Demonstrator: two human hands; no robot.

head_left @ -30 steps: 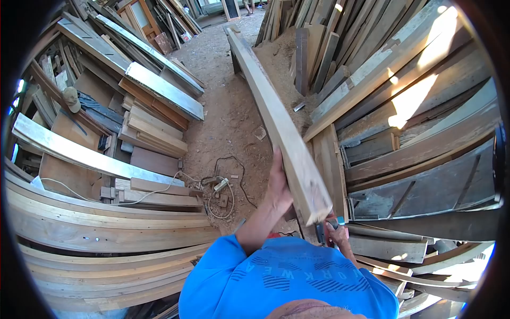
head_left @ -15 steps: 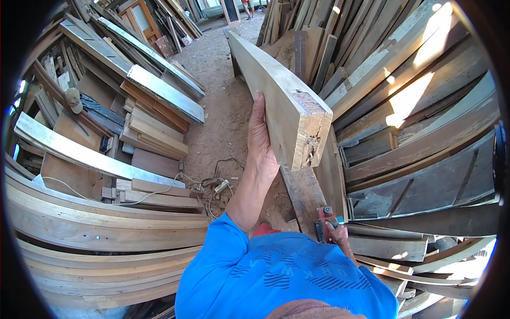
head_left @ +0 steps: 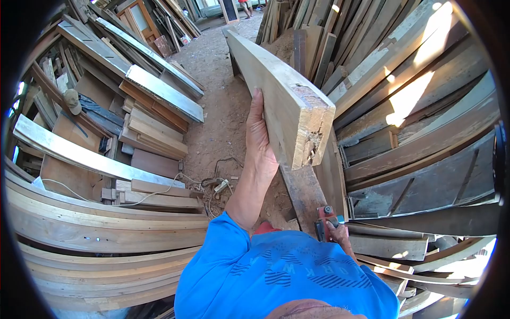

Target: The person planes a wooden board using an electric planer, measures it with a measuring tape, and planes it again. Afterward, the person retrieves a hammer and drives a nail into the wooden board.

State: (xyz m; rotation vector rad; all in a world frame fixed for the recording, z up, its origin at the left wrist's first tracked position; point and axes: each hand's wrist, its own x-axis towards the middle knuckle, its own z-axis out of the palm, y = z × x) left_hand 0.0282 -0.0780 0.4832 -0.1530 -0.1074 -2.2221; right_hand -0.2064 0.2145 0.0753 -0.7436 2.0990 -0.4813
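Note:
A long, thick wooden beam [head_left: 273,98] stretches away from me, its near end raised. That end is rough, with a dark broken hollow in it. My left hand [head_left: 258,133] grips the beam near this end, thumb against its left face; the other fingers are hidden behind or beneath it. Low on the right, my right hand [head_left: 338,233] is wrapped round a red and black power tool, which looks like an electric planer [head_left: 324,224]. The planer is at the near end of a worn board [head_left: 305,196] that lies below the beam.
Stacked planks [head_left: 106,223] fill the left side, and more boards [head_left: 419,159] line the right. A white power strip [head_left: 221,186] with cables lies on the dirt floor [head_left: 212,106]. Far off, part of a person [head_left: 246,6] shows at the top.
The beam's near end has shifted very slightly, with my left hand still on it. My right hand and the planer stay in place.

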